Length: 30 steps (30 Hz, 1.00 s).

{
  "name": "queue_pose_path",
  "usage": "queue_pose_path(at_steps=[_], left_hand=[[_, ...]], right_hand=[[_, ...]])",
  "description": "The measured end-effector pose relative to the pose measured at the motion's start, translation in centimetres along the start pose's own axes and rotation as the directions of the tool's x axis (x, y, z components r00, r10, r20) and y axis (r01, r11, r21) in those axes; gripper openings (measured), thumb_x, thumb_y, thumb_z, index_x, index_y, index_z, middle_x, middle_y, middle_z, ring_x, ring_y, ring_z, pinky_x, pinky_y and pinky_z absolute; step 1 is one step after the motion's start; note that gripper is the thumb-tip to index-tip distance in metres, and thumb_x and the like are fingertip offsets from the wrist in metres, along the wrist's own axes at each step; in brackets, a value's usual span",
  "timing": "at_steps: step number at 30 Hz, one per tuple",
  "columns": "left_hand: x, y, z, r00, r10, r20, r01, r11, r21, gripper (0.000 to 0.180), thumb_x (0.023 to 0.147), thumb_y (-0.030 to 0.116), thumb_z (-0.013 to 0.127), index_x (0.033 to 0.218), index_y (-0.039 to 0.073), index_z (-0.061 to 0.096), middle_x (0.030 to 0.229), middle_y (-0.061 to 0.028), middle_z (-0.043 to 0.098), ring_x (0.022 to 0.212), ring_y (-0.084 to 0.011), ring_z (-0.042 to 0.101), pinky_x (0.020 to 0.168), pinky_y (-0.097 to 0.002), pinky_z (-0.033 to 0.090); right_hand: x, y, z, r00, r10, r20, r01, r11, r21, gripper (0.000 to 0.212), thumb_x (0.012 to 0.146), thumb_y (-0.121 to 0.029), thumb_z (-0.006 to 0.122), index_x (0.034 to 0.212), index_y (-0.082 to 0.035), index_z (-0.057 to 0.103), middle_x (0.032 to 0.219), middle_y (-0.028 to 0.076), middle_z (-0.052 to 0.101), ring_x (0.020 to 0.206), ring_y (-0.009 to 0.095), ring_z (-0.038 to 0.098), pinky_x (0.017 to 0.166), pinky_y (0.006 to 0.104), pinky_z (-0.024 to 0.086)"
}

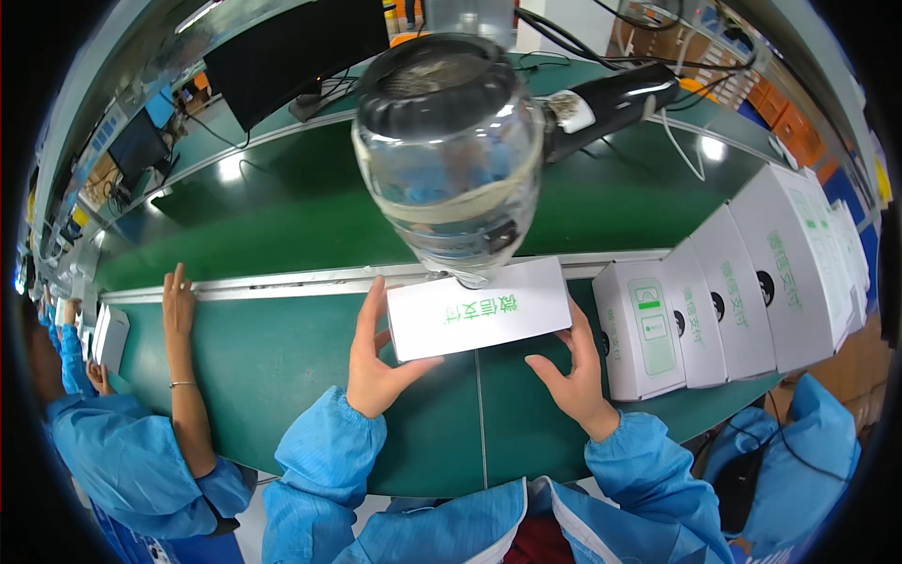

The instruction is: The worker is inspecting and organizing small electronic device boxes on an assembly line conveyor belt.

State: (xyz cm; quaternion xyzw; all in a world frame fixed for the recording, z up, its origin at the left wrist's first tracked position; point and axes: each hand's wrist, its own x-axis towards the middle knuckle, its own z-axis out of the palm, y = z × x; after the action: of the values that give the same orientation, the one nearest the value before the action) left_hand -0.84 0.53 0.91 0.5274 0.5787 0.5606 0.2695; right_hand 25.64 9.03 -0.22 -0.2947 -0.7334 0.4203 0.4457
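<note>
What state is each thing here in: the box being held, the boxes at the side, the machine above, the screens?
White box: closed, held flat between left hand and right hand, under the machine's nozzle.
Row of white boxes: closed, standing side by side on the green table.
Clear-bodied machine: hanging over the held box; running or not, cannot tell.
Monitors: dark.
Co-worker's hand: resting flat on the table edge.

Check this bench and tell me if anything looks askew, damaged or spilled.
Nothing stands out. The left hand and right hand hold a white rectangular cardboard box under a clear glass dome. It is slightly tilted but intact. The row of white boxes stands orderly on the green belt.
</note>
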Motion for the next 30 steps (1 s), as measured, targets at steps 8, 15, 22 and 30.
queue_pose_path(at_steps=[8, 15, 22, 30], left_hand=[[-6.1, -0.5, -8.5, 0.981, -0.129, -0.145, 0.149, 0.98, 0.135, 0.1, 0.064, 0.028, 0.086, 0.148, 0.002, 0.038, 0.138, -0.0136, 0.049, 0.13, -0.0273, 0.048, 0.107, -0.0414, 0.042], [-11.9, 3.0, -12.5, 0.836, 0.326, -0.441, 0.048, 0.757, 0.651, 0.069, 0.082, 0.001, 0.067, 0.145, -0.002, 0.038, 0.147, -0.0168, 0.041, 0.132, -0.029, 0.046, 0.109, -0.0424, 0.04], [-6.4, 2.8, 4.7, 0.655, -0.257, 0.71, 0.537, 0.82, -0.199, 0.053, 0.097, 0.009, 0.058, 0.146, 0.0, 0.039, 0.132, -0.019, 0.056, 0.118, -0.0306, 0.06, 0.1, -0.0408, 0.051], [-3.2, 2.1, 5.8, 0.754, -0.347, 0.558, 0.573, 0.763, -0.299, 0.052, 0.105, 0.022, 0.043, 0.15, 0.0, 0.03, 0.133, -0.0234, 0.054, 0.118, -0.0352, 0.06, 0.096, -0.0463, 0.053]], right_hand=[[-3.1, -2.8, -2.9, 0.941, -0.268, 0.207, 0.327, 0.88, -0.346, 0.068, 0.077, -0.027, 0.081, 0.136, -0.005, 0.055, 0.145, 0.014, 0.049, 0.133, 0.035, 0.048, 0.106, 0.0451, 0.043], [-9.6, -5.2, -11.1, 0.984, -0.174, -0.038, 0.05, 0.478, -0.877, 0.055, 0.075, -0.021, 0.078, 0.125, -0.004, 0.061, 0.138, 0.019, 0.054, 0.129, 0.036, 0.051, 0.103, 0.0492, 0.042], [-9.1, -4.5, -9.4, 0.988, -0.15, 0.033, 0.089, 0.385, -0.919, 0.06, 0.073, -0.022, 0.078, 0.129, -0.007, 0.06, 0.137, 0.016, 0.054, 0.124, 0.031, 0.053, 0.102, 0.0479, 0.041], [-4.9, -5.7, -0.8, 0.934, -0.336, 0.123, 0.35, 0.784, -0.514, 0.056, 0.076, -0.021, 0.077, 0.128, -0.007, 0.06, 0.13, 0.013, 0.059, 0.116, 0.028, 0.059, 0.096, 0.0397, 0.049]])
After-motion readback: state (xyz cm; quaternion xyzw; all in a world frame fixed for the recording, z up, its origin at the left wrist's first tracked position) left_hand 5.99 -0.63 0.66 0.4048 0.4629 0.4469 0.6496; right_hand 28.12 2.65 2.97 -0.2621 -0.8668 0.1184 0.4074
